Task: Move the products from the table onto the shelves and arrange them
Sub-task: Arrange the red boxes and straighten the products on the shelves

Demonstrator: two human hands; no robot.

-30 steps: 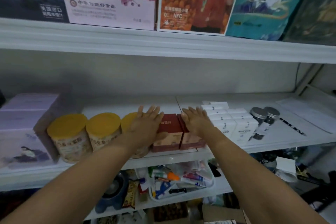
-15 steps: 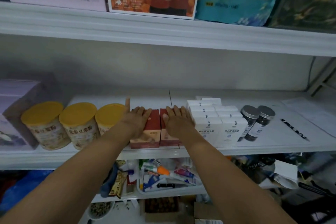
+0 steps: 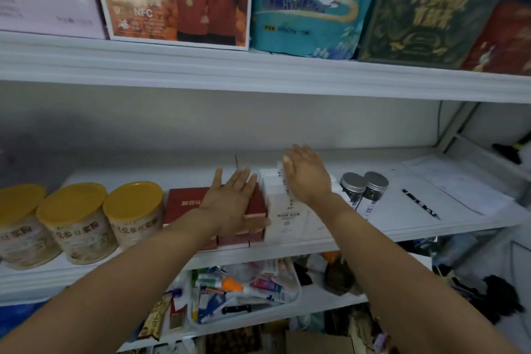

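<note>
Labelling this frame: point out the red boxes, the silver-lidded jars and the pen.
red boxes point(image 3: 185, 202): head view, top of the left box.
silver-lidded jars point(image 3: 352, 183): head view, lid of the left jar.
pen point(image 3: 421, 204): head view, middle of its barrel.

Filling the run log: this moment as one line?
stage: arranging shelf | left hand: flat on red boxes | right hand: open above white boxes

Red boxes point(image 3: 186, 205) beside white boxes point(image 3: 283, 217)
</note>
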